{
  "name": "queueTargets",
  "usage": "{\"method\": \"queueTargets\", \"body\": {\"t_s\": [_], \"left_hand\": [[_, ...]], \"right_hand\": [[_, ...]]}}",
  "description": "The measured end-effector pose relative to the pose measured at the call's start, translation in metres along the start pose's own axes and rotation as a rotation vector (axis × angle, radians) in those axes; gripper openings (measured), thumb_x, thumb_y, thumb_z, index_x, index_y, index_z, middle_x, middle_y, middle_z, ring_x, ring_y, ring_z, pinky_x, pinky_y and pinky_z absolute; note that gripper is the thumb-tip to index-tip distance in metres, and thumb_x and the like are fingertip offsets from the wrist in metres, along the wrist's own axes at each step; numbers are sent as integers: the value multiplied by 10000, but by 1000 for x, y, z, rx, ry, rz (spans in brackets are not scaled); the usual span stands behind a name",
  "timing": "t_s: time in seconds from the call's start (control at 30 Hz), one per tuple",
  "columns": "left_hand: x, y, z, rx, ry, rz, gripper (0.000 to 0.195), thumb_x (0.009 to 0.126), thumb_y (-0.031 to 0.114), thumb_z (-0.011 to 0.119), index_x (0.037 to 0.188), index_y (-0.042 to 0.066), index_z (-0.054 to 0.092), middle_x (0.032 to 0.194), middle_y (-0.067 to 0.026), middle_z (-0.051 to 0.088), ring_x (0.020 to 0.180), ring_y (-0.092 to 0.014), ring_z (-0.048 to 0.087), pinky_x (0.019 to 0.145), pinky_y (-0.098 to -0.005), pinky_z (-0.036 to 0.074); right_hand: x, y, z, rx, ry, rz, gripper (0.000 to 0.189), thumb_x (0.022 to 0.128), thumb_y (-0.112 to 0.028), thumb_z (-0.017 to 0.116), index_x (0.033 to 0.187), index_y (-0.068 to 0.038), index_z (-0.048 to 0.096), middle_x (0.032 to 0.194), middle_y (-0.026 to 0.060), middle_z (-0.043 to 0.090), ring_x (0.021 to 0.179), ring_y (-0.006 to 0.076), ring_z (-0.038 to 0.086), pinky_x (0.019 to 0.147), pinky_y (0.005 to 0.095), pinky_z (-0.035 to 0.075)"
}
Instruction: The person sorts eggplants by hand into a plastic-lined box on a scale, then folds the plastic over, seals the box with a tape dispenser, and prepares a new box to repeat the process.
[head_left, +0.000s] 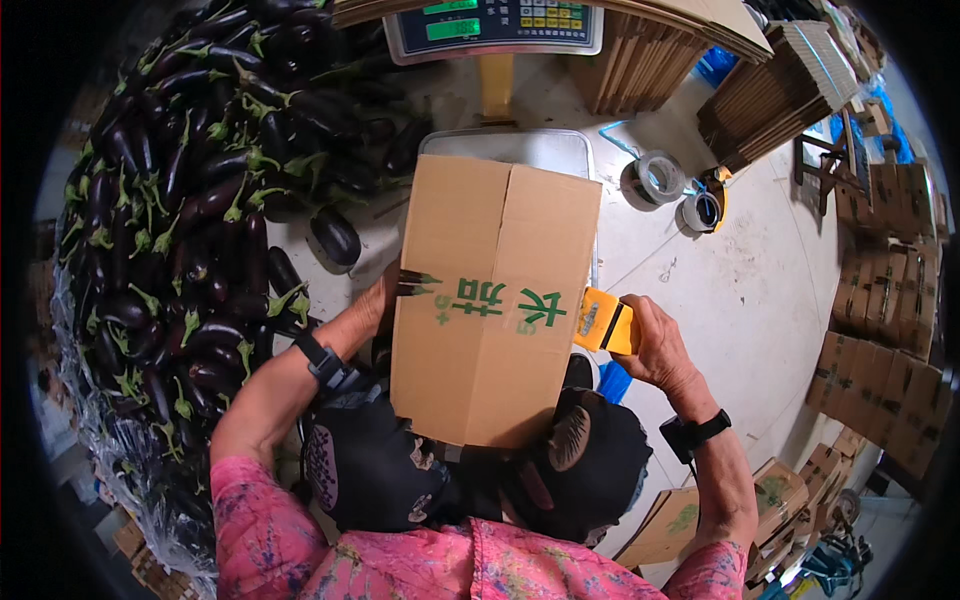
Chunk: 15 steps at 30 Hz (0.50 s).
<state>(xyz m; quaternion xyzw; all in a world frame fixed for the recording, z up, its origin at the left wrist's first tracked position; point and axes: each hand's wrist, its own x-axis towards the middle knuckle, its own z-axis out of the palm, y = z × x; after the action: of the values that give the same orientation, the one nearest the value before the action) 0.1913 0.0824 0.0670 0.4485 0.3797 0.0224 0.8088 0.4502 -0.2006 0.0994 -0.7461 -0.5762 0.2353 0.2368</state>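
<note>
A closed cardboard box (480, 360) with green printed characters lies before me, one end over the metal platform (517, 142) of a scale and the other by my knees. The flaps of its upward face meet at a lengthwise seam. My right hand (658, 341) grips a yellow tape dispenser (600, 319) at the box's right edge. At the opposite edge is my left hand (387, 289), its fingers hidden by the box. A short dark strip with a jagged end (414, 282) shows on the box's left edge.
A large heap of eggplants (202, 187) lies to the left on plastic sheeting (142, 480). The scale's display (495, 26) stands ahead. Flattened cartons (637, 64) are stacked at the upper right. A tape roll (658, 178) and another dispenser (705, 208) rest on the floor. Packed boxes (877, 375) line the right.
</note>
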Motion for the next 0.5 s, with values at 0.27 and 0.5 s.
{"method": "queueTargets", "body": {"t_s": [0.27, 0.5], "left_hand": [[7, 11, 38, 100, -281, -158, 501, 982, 381, 466, 1312, 5, 458, 1063, -97, 618, 957, -173, 614, 773, -327, 544], [68, -39, -17, 127, -260, -205, 527, 979, 410, 470, 1269, -30, 490, 1124, -136, 622, 966, -197, 636, 808, -341, 546]], "right_hand": [[-36, -29, -37, -71, 77, 121, 508, 621, -172, 738, 1065, -34, 532, 832, 160, 564, 772, 367, 576, 681, 409, 475], [10, -104, -78, -247, -60, 177, 403, 657, -127, 676, 1000, -17, 495, 824, 188, 568, 757, 399, 577, 662, 442, 474]]}}
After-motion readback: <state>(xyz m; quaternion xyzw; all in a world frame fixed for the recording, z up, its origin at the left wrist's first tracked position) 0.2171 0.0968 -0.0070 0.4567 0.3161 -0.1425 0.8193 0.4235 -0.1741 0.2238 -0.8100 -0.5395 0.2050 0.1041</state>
